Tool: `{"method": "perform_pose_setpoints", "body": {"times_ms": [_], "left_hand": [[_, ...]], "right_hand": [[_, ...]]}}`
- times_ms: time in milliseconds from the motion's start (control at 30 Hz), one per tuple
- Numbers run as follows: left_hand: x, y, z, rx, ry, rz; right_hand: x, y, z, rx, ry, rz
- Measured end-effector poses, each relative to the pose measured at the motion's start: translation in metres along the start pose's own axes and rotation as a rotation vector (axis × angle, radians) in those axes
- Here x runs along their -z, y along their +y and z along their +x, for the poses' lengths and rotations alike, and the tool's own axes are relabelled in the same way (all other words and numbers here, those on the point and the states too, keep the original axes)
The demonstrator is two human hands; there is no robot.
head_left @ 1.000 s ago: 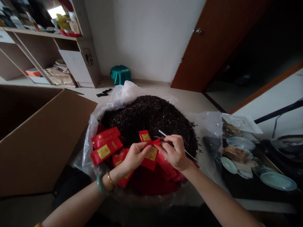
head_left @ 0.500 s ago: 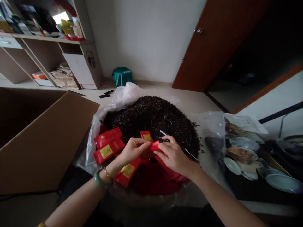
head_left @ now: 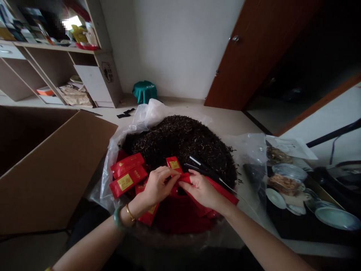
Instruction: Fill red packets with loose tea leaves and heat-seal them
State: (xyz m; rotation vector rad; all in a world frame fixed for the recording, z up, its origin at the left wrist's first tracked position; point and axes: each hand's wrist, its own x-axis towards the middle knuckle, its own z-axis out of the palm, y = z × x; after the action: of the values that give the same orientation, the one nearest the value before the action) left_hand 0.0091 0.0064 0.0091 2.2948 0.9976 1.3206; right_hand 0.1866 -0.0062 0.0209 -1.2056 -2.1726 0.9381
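Both hands meet over a heap of small red packets with gold labels. My left hand [head_left: 158,185] pinches the edge of one red packet [head_left: 182,177], and my right hand [head_left: 200,189] grips the same packet from the other side. A thin black and silver tool [head_left: 201,166] lies across the dark loose tea [head_left: 183,141] just past my right fingers. More red packets [head_left: 127,175] lie fanned out to the left, on the tea's near rim.
The tea fills a clear plastic bag [head_left: 146,113]. An open cardboard box [head_left: 47,165] stands at the left. Plates and bowls [head_left: 293,184] sit at the right. Shelves [head_left: 56,64], a green stool [head_left: 144,91] and a brown door [head_left: 248,49] are behind.
The packet between my hands has dropped a little lower and nearer. My right hand has slid down and left, and the thin tool now lies clear of it on the tea.
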Motion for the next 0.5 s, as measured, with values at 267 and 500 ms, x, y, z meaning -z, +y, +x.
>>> {"method": "perform_pose_setpoints", "body": {"times_ms": [267,500], "left_hand": [[0.003,-0.012,-0.003,-0.196,0.089,0.331],[0.001,-0.013,-0.009,-0.194,0.182,0.374]], "right_hand": [[-0.003,-0.003,0.001,0.004,0.119,0.105],[-0.008,0.003,0.003,-0.096,-0.021,0.53]]}}
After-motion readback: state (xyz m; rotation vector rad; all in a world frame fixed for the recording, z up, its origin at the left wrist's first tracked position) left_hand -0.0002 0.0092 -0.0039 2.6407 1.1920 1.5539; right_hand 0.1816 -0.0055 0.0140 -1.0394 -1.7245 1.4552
